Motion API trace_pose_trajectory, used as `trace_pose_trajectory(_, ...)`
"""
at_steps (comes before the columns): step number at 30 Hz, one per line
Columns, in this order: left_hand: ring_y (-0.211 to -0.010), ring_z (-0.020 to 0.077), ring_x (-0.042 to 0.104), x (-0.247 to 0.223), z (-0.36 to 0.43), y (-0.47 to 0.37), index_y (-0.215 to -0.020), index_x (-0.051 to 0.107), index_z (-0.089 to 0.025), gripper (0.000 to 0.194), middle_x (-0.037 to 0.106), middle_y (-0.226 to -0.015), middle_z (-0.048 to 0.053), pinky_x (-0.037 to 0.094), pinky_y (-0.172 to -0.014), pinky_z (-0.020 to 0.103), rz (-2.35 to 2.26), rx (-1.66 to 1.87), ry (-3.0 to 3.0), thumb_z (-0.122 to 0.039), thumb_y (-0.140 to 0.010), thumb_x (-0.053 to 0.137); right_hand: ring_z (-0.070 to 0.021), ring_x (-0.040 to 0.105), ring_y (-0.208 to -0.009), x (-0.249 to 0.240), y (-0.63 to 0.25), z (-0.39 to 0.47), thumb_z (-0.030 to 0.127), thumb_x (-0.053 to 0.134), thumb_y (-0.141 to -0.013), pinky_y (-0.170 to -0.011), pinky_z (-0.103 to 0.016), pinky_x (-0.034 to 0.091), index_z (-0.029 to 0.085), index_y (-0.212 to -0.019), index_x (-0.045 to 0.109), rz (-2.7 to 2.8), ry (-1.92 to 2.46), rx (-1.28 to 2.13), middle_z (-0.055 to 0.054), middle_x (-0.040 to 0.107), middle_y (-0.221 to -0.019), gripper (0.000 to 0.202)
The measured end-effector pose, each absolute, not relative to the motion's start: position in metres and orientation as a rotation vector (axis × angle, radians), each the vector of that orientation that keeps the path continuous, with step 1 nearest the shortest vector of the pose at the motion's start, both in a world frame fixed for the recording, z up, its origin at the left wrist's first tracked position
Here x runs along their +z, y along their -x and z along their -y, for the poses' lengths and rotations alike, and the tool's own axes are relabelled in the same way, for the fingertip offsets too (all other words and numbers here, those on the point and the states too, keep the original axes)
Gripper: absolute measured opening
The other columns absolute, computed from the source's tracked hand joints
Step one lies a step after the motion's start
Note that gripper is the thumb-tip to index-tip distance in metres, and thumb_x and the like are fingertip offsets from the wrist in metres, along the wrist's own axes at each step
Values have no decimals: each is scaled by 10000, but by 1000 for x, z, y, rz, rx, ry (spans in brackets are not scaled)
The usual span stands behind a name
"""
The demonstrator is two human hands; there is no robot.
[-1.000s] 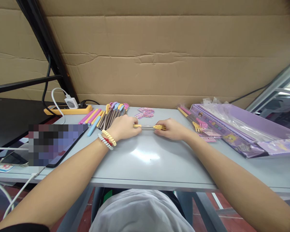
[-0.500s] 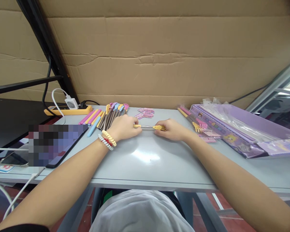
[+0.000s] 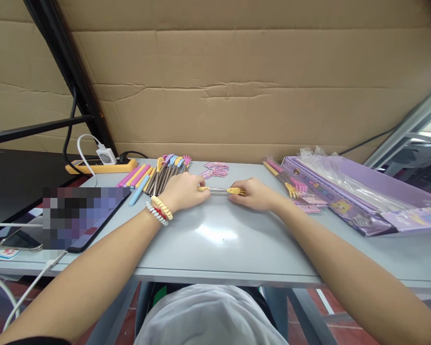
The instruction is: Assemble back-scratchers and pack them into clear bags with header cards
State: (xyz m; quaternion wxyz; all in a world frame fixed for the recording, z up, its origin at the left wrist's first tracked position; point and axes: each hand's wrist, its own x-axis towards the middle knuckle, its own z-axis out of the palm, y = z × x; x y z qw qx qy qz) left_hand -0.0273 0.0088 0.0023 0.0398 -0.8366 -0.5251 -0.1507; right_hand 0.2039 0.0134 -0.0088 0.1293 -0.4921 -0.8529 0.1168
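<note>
- Across the front half of the pale grey surface (image 3: 258, 249), between its front edge and the two forearms, open room for movement is offered; glare is shown near the middle.
- Toward the right edge, room is limited by the purple box (image 3: 345, 207).
- Toward the left edge, room is limited by the tablet (image 3: 98, 226).
- Near the rear edge, left of centre, a row of hand-headed sticks (image 3: 168, 173) is laid close behind the left hand.
- Around the handle end, the left hand (image 3: 183, 191) is curled in a pinch; around the hand-shaped head, the right hand (image 3: 256, 193) is closed, its fingertips partly hidden.
- Just behind mid-surface, the yellow stick (image 3: 219, 189) is held between them, roughly parallel to the front edge; whether the surface is touched cannot be told.
- Light, stiff handling is judged likely; the smooth metal rod may be slippery, so the handle is preferred for grip.
- The head's slender prongs are judged most fragile; pressure is better placed at its base.
</note>
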Motion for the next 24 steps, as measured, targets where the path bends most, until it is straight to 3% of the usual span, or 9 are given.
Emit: trace_pose_trajectory(24,-681,212,624,2,-13,32,-851,711,-236,349,693,-706,41,387,-565,281,1615,-523,2657,-396,-821,402,-137,534,-634,-9,-207,-14,289,553,-774,-612,-257,368,182,-866,665,2269,1286,307,-20,662,-745,180)
